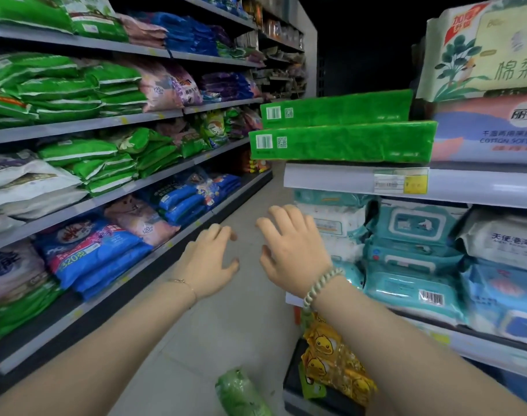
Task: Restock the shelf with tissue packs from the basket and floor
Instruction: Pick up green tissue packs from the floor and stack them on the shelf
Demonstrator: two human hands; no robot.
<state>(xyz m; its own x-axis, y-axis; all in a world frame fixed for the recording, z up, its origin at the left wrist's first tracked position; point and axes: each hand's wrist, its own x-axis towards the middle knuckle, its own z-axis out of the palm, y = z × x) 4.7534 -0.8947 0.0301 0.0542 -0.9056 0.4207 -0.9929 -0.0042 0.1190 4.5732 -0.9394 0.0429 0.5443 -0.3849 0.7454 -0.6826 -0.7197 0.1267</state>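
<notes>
Two flat green tissue packs (343, 141) lie stacked on the right-hand shelf (331, 178), the upper green pack (337, 108) set slightly further back, both overhanging the shelf's left end. Below them, my left hand (209, 261) and my right hand (289, 250) hang in the aisle with fingers spread and loosely bent, holding nothing. Neither hand touches the packs. Another green tissue pack (241, 393) lies on the floor at the bottom edge, between my forearms.
Long shelving (106, 196) full of green, blue and pink packs lines the left side. On the right, teal wet-wipe packs (412, 256) fill the shelf below, with yellow duck-print packs (331, 358) lower down. A grey floor strip (226, 319) runs between.
</notes>
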